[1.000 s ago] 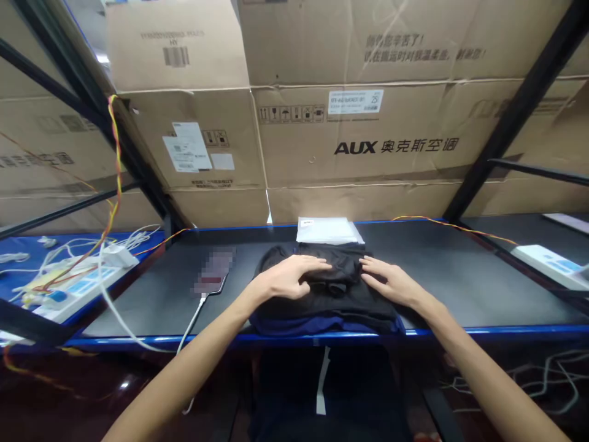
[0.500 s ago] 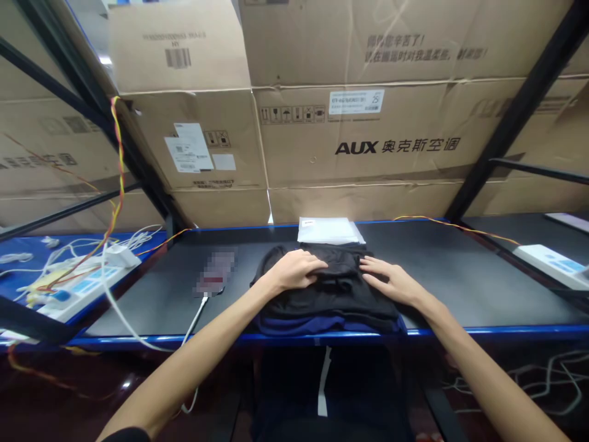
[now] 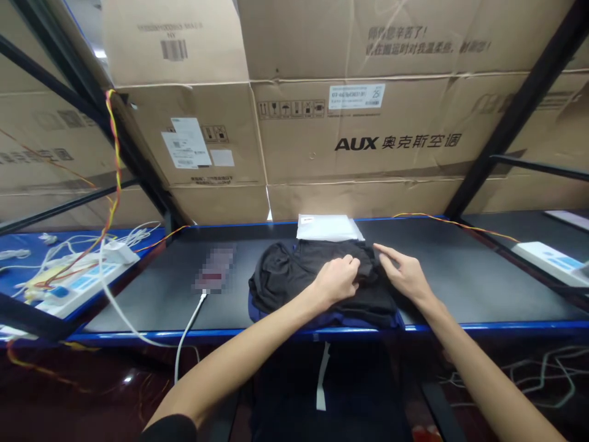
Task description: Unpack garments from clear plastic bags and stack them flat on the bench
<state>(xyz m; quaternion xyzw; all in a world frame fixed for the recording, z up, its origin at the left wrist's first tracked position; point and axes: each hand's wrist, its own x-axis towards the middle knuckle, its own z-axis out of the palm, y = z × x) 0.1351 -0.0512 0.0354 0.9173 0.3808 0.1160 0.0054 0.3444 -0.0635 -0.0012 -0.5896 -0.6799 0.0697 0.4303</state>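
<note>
A folded black garment [image 3: 280, 279] lies in a soft pile near the front edge of the table, with dark blue cloth [image 3: 257, 313] showing beneath it. My left hand [image 3: 338, 280] is closed on the black fabric, right of the pile's middle, with knuckles up and fingertips partly hidden. At the pile's right edge is my right hand [image 3: 405, 273], its index finger and thumb stretched towards the cloth and slightly apart. The other fingers of that hand are curled. Just behind the pile lie flat white plastic packets [image 3: 329, 227].
A blurred phone [image 3: 214, 270] with a white cable lies on the left of the black tabletop [image 3: 469, 276]. Power strips [image 3: 552, 263] and tangled cords sit at both sides. Cardboard [image 3: 299, 141] walls the back, and dark metal posts [image 3: 510, 110] slant at each side.
My left hand has moved right across the black garment and closed on it. The left part of the garment is now uncovered. My right hand's fingers have drawn into a narrower shape at the right edge.
</note>
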